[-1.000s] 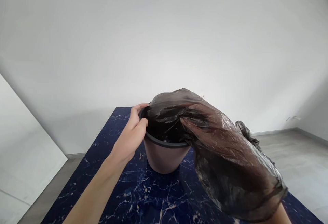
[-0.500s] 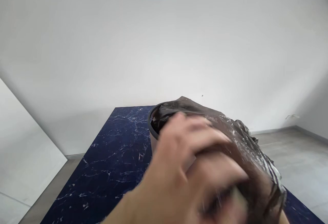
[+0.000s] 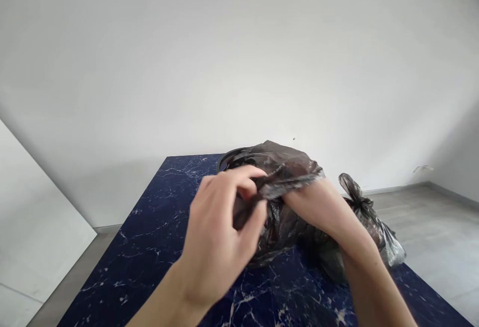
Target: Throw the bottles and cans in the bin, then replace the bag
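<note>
A dark, thin plastic garbage bag (image 3: pixel 288 155) is draped over a bin, whose dark rim (image 3: pixel 221 159) shows at its left. My left hand (image 3: pixel 222 207) pinches the bag's near edge between thumb and fingers. From the right, my right hand (image 3: pixel 305 202) reaches in under the bag's edge; its fingers are hidden by the plastic. Beside my right forearm lies a second dark garbage bag (image 3: pixel 374 224), tied in a knot at the top and bulging with contents I cannot make out.
Everything stands on a dark blue table (image 3: pixel 168 217) with white marble veining. Behind it rises a white wall (image 3: pixel 232 67). A white panel (image 3: pixel 37 227) is at the left, and grey floor (image 3: pixel 441 227) shows at the right. A wire (image 3: pixel 423 168) sticks out low on the wall.
My left hand has drawn back left and now grips the bag's edge. My right hand has come into view, reaching into the bag. The bag's near edge has shifted, uncovering the knotted bag.
</note>
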Demonstrator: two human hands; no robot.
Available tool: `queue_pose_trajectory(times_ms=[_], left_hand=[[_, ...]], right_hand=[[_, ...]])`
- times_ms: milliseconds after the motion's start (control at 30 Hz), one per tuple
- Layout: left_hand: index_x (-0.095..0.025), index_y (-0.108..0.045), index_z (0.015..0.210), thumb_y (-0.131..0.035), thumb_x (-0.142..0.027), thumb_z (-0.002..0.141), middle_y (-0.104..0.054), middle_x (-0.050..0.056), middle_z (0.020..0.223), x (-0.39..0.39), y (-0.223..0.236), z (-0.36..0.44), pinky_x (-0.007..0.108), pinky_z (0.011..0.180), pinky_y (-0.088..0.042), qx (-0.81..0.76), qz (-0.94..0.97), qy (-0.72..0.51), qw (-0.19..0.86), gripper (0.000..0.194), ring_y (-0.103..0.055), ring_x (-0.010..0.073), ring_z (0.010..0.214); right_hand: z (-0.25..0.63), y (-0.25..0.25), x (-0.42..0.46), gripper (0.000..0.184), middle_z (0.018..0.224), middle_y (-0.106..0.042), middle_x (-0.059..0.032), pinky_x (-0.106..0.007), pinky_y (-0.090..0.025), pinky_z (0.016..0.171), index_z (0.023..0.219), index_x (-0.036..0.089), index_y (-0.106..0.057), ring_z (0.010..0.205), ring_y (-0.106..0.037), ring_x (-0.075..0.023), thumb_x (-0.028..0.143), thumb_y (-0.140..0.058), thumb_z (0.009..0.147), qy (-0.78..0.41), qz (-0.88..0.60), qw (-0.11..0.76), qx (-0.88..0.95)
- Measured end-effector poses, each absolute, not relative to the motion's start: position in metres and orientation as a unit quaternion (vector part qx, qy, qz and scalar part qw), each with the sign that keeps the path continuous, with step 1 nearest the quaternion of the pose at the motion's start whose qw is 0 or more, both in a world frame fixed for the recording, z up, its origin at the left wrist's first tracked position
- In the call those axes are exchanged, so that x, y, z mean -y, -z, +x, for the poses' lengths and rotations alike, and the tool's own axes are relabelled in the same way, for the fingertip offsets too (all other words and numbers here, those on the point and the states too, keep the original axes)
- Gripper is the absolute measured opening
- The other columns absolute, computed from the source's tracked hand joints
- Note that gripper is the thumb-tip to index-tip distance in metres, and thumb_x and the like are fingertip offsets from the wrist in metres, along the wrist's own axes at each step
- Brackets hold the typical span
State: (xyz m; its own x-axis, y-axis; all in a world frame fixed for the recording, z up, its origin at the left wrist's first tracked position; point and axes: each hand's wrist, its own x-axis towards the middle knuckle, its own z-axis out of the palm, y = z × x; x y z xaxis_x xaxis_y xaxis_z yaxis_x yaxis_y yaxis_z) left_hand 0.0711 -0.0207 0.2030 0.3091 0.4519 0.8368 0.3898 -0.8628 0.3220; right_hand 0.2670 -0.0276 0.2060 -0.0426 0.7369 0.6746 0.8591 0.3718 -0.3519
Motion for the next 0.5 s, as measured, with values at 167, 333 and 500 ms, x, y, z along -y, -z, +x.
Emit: queue_pose_trajectory(times_ms=[167,333,500], left_hand=[[-0.027,-0.062,0.116,-0.065,-0.026,0.103,-0.071,-0.002,0.087,-0.003,-0.218,0.053,0.029,0.072,-0.055,-0.36,0.717,-0.58,0.141,0.014,-0.07,0.0164,0.081],[-0.028,-0.062,0.118,-0.064,-0.037,0.102,-0.063,-0.003,0.077,-0.031,-0.216,0.041,0.025,0.051,-0.038,-0.415,0.659,-0.583,0.231,0.018,-0.056,0.0138,0.059],[-0.029,-0.058,0.125,-0.061,-0.039,0.101,-0.061,-0.003,0.068,-0.061,-0.2,0.032,0.026,0.048,-0.038,-0.464,0.675,-0.524,0.234,0.027,-0.059,0.018,0.054]], right_hand=[[0.266,-0.219,0.04,0.017,0.11,-0.082,-0.0023,-0.038,-0.058,0.086,0.109,0.03,-0.077,0.104,-0.076,-0.0258,0.041,-0.068,0.104,0.071,-0.558,0.426,0.709],[0.261,-0.228,0.062,0.034,0.069,-0.072,0.0013,-0.034,-0.048,0.061,0.085,0.029,-0.073,0.058,-0.062,-0.0181,0.055,-0.064,0.103,0.104,-0.619,0.455,0.631],[0.281,-0.219,0.069,0.064,0.062,-0.066,-0.0041,-0.036,-0.043,0.053,0.103,0.027,-0.079,0.053,-0.057,-0.0222,0.062,-0.026,0.111,0.113,-0.677,0.361,0.632]])
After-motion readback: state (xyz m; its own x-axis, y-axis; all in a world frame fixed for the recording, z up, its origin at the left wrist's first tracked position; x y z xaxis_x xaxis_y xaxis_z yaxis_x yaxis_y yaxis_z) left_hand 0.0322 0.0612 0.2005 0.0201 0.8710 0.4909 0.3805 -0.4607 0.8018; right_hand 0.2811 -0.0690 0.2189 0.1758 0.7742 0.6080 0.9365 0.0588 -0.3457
